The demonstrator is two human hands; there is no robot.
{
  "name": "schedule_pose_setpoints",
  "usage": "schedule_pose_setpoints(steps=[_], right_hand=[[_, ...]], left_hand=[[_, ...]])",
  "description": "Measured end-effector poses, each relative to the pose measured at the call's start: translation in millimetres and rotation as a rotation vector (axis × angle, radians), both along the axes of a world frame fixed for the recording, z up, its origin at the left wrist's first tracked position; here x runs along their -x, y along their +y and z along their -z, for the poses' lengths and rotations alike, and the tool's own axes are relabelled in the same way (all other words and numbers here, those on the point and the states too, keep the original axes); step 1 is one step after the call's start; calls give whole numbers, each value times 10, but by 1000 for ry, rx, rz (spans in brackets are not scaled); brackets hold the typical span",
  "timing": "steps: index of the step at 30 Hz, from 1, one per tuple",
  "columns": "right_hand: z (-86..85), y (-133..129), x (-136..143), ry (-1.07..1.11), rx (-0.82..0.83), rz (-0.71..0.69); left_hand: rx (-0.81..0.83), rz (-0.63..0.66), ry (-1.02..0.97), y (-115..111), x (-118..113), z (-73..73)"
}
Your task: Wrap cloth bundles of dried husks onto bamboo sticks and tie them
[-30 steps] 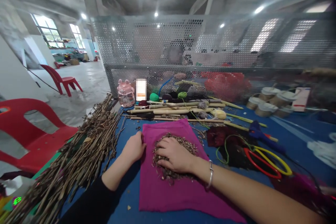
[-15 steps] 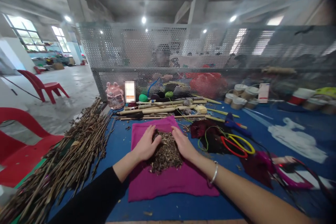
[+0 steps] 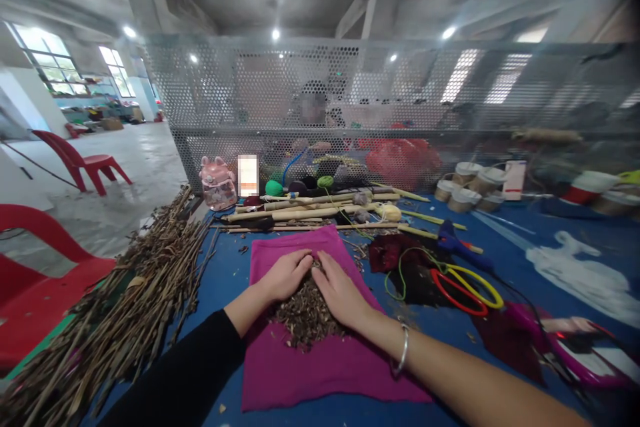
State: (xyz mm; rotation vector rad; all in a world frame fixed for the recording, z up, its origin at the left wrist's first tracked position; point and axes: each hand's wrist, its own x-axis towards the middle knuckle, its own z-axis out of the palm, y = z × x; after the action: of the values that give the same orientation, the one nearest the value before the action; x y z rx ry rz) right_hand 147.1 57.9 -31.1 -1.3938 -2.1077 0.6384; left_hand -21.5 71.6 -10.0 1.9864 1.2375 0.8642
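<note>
A heap of chopped dry brown plant bits (image 3: 309,313) lies on a magenta cloth (image 3: 320,377), which is spread on the blue tabletop. My left hand (image 3: 289,275) rests on the upper left side of the heap, its fingers stretched out. Against the upper right side lies my right hand (image 3: 337,288), also flat with fingers extended. The fingertips of both hands come close together at the heap's far end. Neither hand grasps anything; the palms cover part of the heap. A silver bangle (image 3: 403,350) circles my right wrist.
Dry stalks (image 3: 145,287) are piled at the left, beside a red chair (image 3: 50,287). Pale sticks (image 3: 310,207), yarn balls (image 3: 274,188) and a pink bottle (image 3: 219,183) line the back before a perforated screen (image 3: 260,93). Red and yellow-handled scissors (image 3: 467,290), a blue glue gun (image 3: 457,238) and paper cups (image 3: 465,199) stand right.
Both hands have moved inward over the heap, and their fingertips are now nearly together. The heap looks gathered narrower at its far end. The view has shifted slightly.
</note>
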Motion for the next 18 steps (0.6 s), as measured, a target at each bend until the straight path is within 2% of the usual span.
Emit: schedule_pose_setpoints(steps=[2,6,9,14,16,18], right_hand=[[19,-30,98,-63,-40,-53],[35,-101,245,-189,-107,-46],[33,-72,269,-189,-117,-32],[-109,71,122,38,48,-131],[-235,105,61,204,28,-125],[-368,120,69,379,-24,-51]], left_hand=[[-33,-46,-40,-8,-41,34],[-25,-286,-73,-58,-110,102],[20,-327,-96,-25,-127,134],[50,-290,-226,98,-25,119],[35,-300,-279,116,13,58],[-4,-358,-325,100,-3,-42]])
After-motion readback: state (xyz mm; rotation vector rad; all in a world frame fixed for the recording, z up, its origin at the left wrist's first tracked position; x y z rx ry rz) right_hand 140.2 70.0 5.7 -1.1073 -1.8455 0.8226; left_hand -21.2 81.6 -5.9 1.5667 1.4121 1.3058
